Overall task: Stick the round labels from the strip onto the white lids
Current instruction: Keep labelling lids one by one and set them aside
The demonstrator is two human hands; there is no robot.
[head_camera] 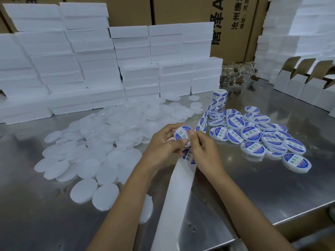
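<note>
My left hand (163, 142) grips a white lid (182, 135) above the steel table (272, 187), tilted towards me. A blue and white round label lies on the lid. My right hand (203, 151) pinches the lid's near edge, thumb pressing on the label. Below my hands the label strip (188, 156) shows one more label, and its bare white backing (177, 196) trails off the table's near edge. The strip runs back to a roll (219, 98). A big heap of plain white lids (108, 138) lies to the left. Several labelled lids (257, 134) are piled on the right.
Stacks of white foam boxes (90, 69) wall off the back and left of the table. Folded white cartons (299, 84) stand at the right rear. Clear jars (237, 75) sit behind the roll. Brown cardboard boxes (181, 9) rise at the back.
</note>
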